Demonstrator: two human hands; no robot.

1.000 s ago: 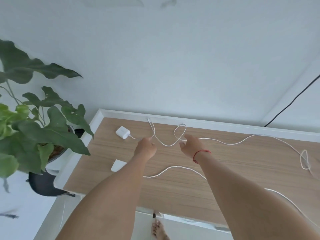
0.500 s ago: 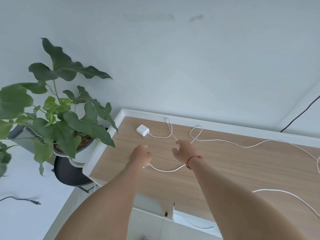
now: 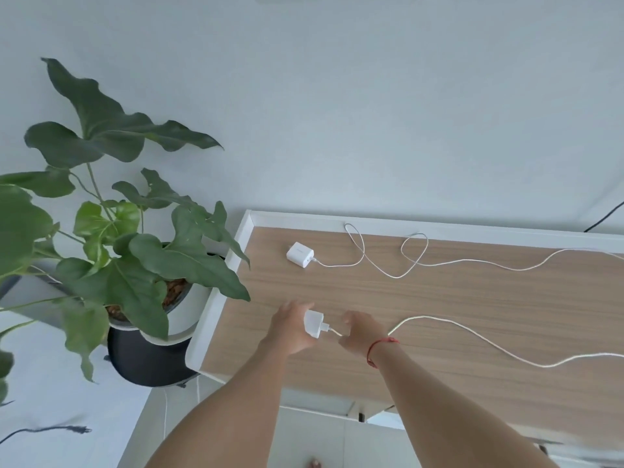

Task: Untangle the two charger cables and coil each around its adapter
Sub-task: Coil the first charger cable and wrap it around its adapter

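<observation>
Two white chargers lie on a wooden table [image 3: 439, 305]. My left hand [image 3: 290, 327] holds the near white adapter [image 3: 313, 324] lifted just above the table's left front. My right hand [image 3: 363, 334] pinches that adapter's cable close to the plug; the near cable [image 3: 479, 339] trails right across the table. The far adapter [image 3: 300, 255] rests near the back left corner. Its cable [image 3: 415, 258] makes two loose loops and runs off to the right. The two cables lie apart.
A large green potted plant [image 3: 135, 258] in a white and black pot stands just left of the table, leaves overhanging its left edge. A white wall rises behind the table. A black cord [image 3: 604, 219] hangs at the far right. A dark plug lies on the floor lower left.
Both hands drew back from the far cable toward the front left. My left hand picked up the near adapter and my right hand took its cable. The view shifted left.
</observation>
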